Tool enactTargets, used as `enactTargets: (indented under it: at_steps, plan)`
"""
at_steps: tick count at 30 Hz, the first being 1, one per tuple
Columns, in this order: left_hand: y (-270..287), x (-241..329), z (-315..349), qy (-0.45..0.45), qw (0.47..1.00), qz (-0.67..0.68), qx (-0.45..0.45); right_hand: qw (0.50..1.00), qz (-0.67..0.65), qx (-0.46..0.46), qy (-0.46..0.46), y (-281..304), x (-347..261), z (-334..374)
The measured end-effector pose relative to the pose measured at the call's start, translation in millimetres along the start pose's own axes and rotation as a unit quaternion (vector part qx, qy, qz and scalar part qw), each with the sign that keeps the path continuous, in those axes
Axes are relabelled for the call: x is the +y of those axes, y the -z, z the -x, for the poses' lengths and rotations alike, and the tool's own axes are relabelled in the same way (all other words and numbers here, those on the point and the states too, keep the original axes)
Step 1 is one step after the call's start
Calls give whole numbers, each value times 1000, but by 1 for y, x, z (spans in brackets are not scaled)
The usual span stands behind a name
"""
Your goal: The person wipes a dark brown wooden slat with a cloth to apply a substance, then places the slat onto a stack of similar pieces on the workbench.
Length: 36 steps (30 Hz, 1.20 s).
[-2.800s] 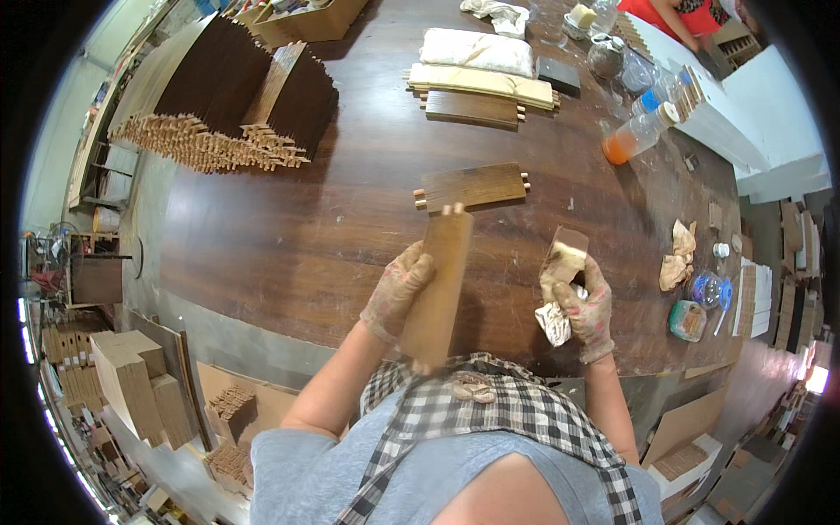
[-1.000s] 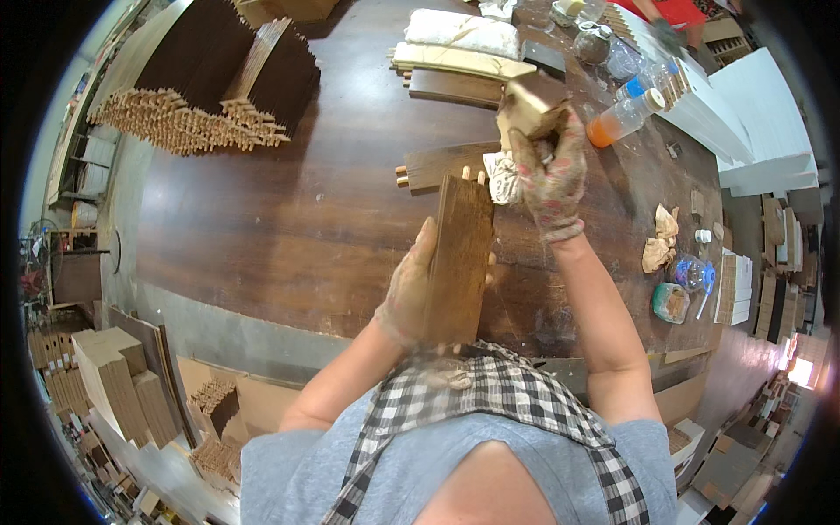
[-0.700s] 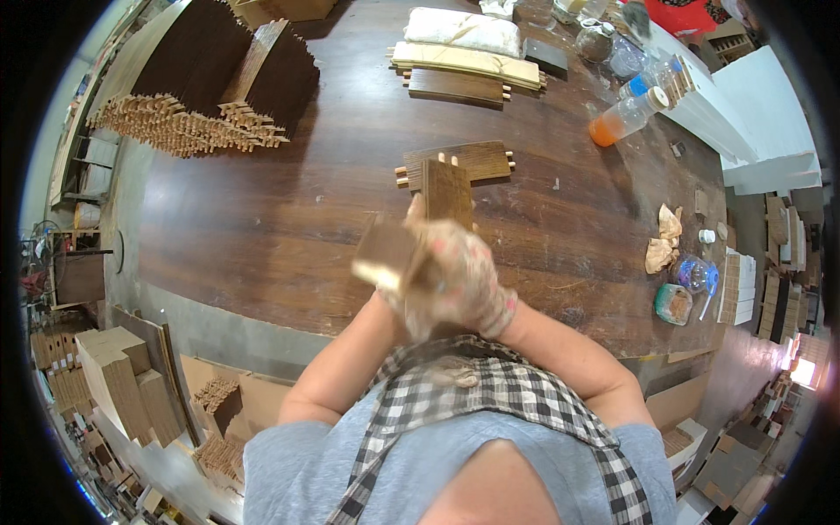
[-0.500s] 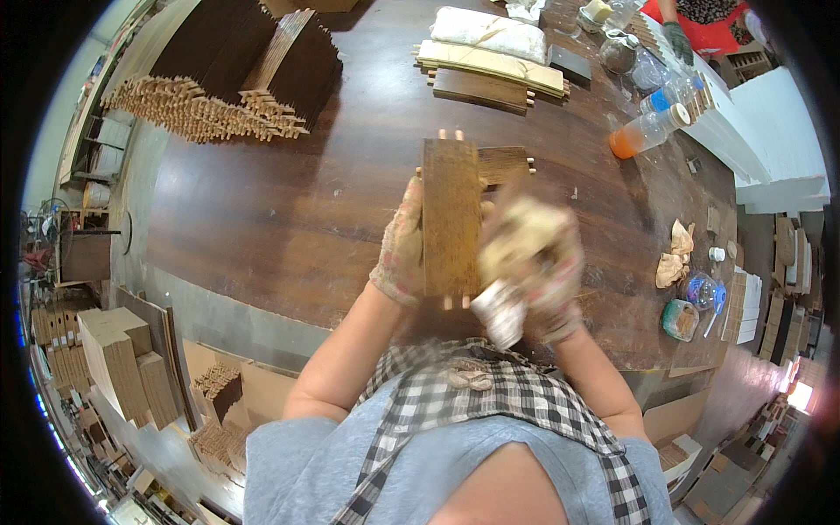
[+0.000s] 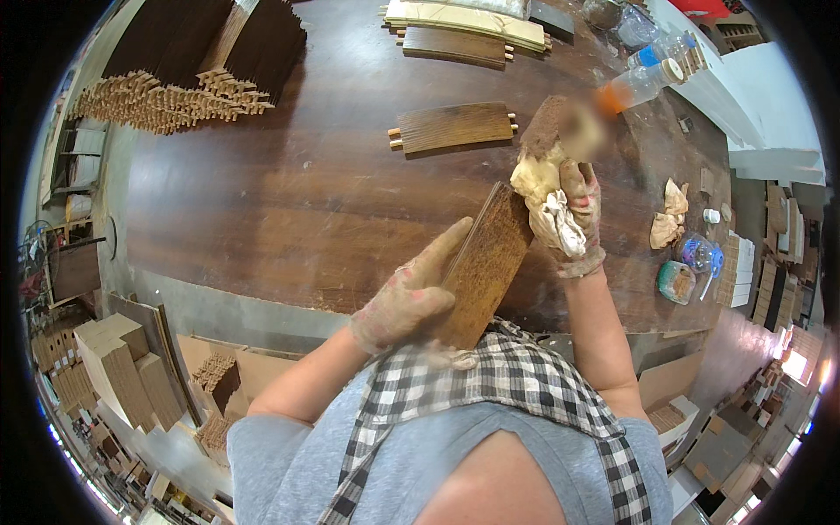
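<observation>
My left hand (image 5: 404, 302), in a stained, light-coloured work glove, grips a brown wooden board (image 5: 492, 267) along its left edge. The board slants, its far end leaning right and its near end close to my checked apron. In my gloved right hand (image 5: 582, 206) is a crumpled cream and white rag (image 5: 549, 197), close to the board's upper right corner. A rough brown piece (image 5: 544, 129) sticks up beyond the rag; its kind is unclear. Past my left hand, a similar board (image 5: 453, 129) with wooden dowel pegs at both ends lies flat on the table (image 5: 289, 219).
A tall stack of dark pegged boards (image 5: 175, 101) stands at the back left. Another pegged board (image 5: 455, 45) and a cream board (image 5: 468, 22) lie at the back. Plastic bottles (image 5: 643, 87) line the far right; crumpled paper (image 5: 669, 214) and a jar (image 5: 676, 282) sit nearer.
The board in my left hand has gone from upright to slanting. My right hand has moved with the rag up and right, off the board's face. The board lying behind shows fully now.
</observation>
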<state>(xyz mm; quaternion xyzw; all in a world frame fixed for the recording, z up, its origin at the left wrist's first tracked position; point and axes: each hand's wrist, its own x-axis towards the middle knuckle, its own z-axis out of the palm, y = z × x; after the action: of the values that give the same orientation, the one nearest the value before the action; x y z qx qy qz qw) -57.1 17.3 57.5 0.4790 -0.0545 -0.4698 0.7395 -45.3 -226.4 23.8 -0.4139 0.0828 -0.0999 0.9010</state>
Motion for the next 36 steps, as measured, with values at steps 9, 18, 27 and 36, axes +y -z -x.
enactTargets:
  at_steps: [9, 18, 27, 36]
  plan:
    - [-1, -10, -6, -35, 999, -20, 21, 998, -55, -42, 5, -15, -11, 6]
    - [1, -6, -7, 16, 996, -78, 29, 998, -56, -32, -3, -11, -10, 9]
    - [-1, -7, -7, 0, 999, -37, 5, 999, -43, -29, -6, -6, -10, 11]
    - [-1, -9, -11, 13, 998, -48, 36, 998, -64, -19, -15, -10, -10, 13]
